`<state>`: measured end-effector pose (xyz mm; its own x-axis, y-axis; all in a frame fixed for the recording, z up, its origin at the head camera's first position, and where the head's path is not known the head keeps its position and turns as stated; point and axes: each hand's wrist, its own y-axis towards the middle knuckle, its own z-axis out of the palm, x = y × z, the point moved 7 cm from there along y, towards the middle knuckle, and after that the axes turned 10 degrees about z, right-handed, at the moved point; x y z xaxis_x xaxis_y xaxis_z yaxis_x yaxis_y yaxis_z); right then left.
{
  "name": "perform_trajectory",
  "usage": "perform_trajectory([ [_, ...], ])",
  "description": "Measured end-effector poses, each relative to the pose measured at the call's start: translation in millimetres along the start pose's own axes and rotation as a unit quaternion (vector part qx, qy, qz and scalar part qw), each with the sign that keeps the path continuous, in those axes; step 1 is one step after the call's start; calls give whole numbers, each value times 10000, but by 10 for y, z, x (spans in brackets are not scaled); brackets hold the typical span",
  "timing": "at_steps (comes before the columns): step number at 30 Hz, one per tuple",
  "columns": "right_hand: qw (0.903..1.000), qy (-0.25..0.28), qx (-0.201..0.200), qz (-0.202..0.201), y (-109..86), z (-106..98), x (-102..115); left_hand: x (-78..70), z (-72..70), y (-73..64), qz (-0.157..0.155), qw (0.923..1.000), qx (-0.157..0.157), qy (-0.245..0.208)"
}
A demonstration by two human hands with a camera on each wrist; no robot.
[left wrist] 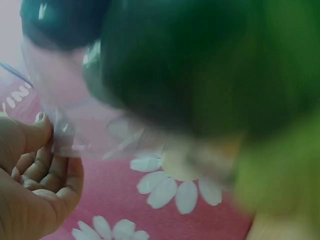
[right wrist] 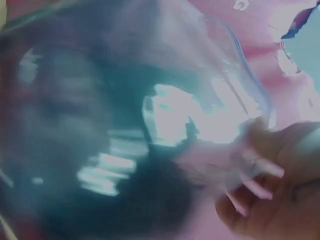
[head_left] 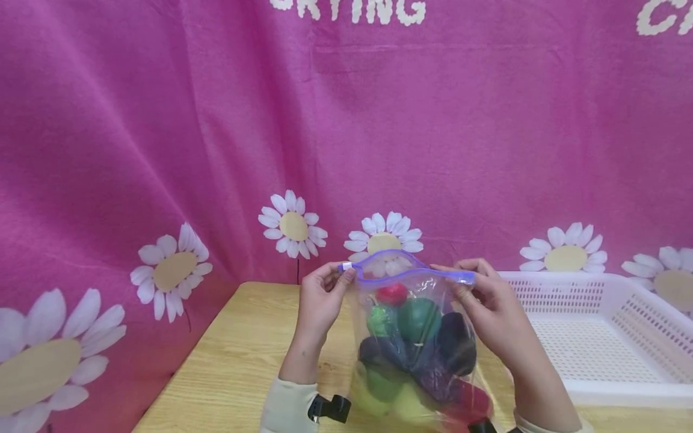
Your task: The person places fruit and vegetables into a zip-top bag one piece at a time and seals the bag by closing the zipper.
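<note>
A clear zip bag [head_left: 390, 279] with a purple zip strip hangs upright between my hands, its mouth gaping. My left hand [head_left: 320, 297] pinches the left top corner, thumb near a white tab. At the right end of the strip, my right hand [head_left: 494, 310] grips the other corner between thumb and fingers. Rounded pieces like fruit and vegetables fill the bag: a small red one [head_left: 392, 293], a dark green one [head_left: 419, 319], a dark one [head_left: 457, 343] and a yellow-green one [head_left: 411, 406] low down. Both wrist views show the bulging plastic close up, blurred.
On the right of the wooden table [head_left: 233, 361] stands a white perforated basket [head_left: 639, 392], close beside my right forearm. A pink cloth [head_left: 433, 132] printed with white daisies hangs behind the table and along its left side.
</note>
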<state>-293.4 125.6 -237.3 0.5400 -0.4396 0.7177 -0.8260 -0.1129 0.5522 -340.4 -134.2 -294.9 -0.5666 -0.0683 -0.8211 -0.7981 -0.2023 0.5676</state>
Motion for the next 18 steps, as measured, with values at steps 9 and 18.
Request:
perform_trajectory([
  [9,9910,-1275,-406,-58,16,-84,-143,-129,-150,7,470,9963,-359,624],
  [18,9776,-1409,-1554,173,45,-310,-315,-98,-388,58,638,9913,-602,979],
])
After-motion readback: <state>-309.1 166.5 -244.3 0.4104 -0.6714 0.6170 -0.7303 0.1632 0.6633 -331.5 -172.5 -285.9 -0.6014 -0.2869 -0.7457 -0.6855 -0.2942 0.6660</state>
